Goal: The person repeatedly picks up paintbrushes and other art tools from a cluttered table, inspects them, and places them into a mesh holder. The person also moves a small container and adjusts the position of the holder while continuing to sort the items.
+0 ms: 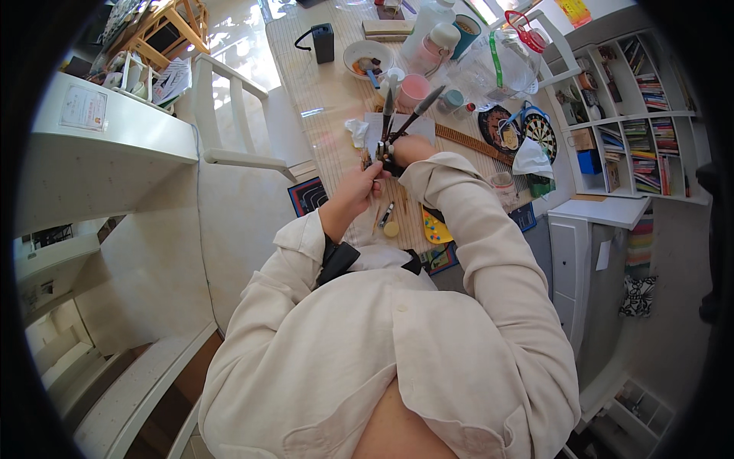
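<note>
My left hand [362, 186] is at the near part of the table, its fingers closed on something small beside a dark holder; what it is cannot be told. Long brushes [414, 115] with grey tips stand up out of the dark holder. My right hand [414, 150] reaches behind the holder, its fingers hidden. Under and behind them lies a white paper sheet [425, 124], with a crumpled tissue [357, 132] to its left. Nearer to me lie a black-and-white pen [387, 214] and a small round yellowish lid or pot [391, 229].
Beyond my hands stand a white bowl [381, 53], a pink cup [414, 89], a small jar [451, 101] and a large clear plastic bottle [504, 60]. A brown patterned strip [473, 143] and a dartboard [539, 136] lie right. A white chair [241, 115] stands left.
</note>
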### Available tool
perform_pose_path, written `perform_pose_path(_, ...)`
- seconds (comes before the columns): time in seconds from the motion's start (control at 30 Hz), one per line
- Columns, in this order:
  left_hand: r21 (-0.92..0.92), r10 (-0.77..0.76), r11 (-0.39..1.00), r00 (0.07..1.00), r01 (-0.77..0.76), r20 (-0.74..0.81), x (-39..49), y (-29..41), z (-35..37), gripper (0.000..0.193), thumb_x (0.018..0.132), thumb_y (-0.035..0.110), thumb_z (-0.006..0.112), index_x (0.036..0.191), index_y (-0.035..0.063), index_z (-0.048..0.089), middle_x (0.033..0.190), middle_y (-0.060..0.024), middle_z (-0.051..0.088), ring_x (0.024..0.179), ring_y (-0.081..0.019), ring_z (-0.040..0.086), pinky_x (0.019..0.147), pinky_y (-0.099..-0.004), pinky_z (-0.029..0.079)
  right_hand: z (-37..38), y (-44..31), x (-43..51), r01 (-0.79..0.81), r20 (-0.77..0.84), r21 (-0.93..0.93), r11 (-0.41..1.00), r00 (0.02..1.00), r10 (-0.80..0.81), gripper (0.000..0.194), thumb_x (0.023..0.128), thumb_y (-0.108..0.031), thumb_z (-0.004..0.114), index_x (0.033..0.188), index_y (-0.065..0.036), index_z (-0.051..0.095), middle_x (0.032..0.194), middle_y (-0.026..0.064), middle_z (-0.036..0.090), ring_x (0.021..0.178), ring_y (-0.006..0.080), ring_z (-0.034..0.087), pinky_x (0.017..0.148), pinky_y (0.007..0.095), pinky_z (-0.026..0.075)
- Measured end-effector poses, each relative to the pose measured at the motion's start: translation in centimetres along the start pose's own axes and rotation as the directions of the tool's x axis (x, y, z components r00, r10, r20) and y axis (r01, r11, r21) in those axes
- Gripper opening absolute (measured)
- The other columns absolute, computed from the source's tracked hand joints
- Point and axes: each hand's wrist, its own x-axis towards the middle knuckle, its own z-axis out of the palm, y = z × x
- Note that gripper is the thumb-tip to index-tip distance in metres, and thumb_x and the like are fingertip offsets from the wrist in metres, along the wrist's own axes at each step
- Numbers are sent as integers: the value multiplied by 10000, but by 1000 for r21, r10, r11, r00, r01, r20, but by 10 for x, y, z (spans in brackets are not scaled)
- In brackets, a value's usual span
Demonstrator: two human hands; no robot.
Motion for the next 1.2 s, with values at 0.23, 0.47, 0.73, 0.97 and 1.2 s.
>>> perform_pose_path(0.23, 322, 199, 928, 980, -186, -7, 13, -9, 0, 101, 826, 67, 537, 891, 52, 461, 636, -30, 511, 417, -93, 425, 357, -244, 339, -7, 1, 6, -60, 242, 187, 981, 970, 13, 274, 651, -183, 627, 904, -86, 673, 900, 157, 641, 855, 311, 619, 716, 355, 484)
perform_pose_path(0.47, 284, 147, 950, 989, -132, -32, 16, -15, -1, 97, 815, 53, 533, 886, 44, 467, 609, -33, 499, 407, -109, 431, 354, -250, 339, -32, -6, -37, -134, 233, 288, 948, 970, 66, 315, 637, -243, 648, 900, -70, 660, 868, 166, 637, 837, 314, 618, 723, 353, 476)
perform_pose_path(0.73, 290, 133, 949, 991, -126, -3, 19, -18, -4, 93, 820, 88, 562, 877, 80, 489, 656, -19, 533, 442, -72, 410, 378, -221, 359, -35, 0, -35, -49, 392, 29, 998, 919, 33, 263, 704, -256, 601, 894, -91, 677, 869, 163, 642, 822, 307, 623, 696, 379, 475)
perform_pose_path(0.97, 236, 132, 963, 991, -129, 3, 18, -19, -2, 96, 816, 55, 549, 857, 69, 462, 633, -34, 520, 418, -90, 413, 353, -238, 336, -23, -6, -34, -180, 343, 69, 981, 928, 146, 231, 703, -176, 579, 878, -70, 685, 888, 156, 649, 840, 300, 626, 692, 362, 485)
perform_pose_path(1.2, 274, 154, 951, 988, -144, -15, 19, -19, -2, 94, 820, 62, 551, 853, 66, 464, 626, -41, 526, 401, -96, 415, 338, -241, 339, 22, 4, -7, -81, 41, 125, 989, 996, 76, 239, 708, -170, 576, 906, -80, 676, 930, 151, 642, 883, 306, 616, 717, 387, 489)
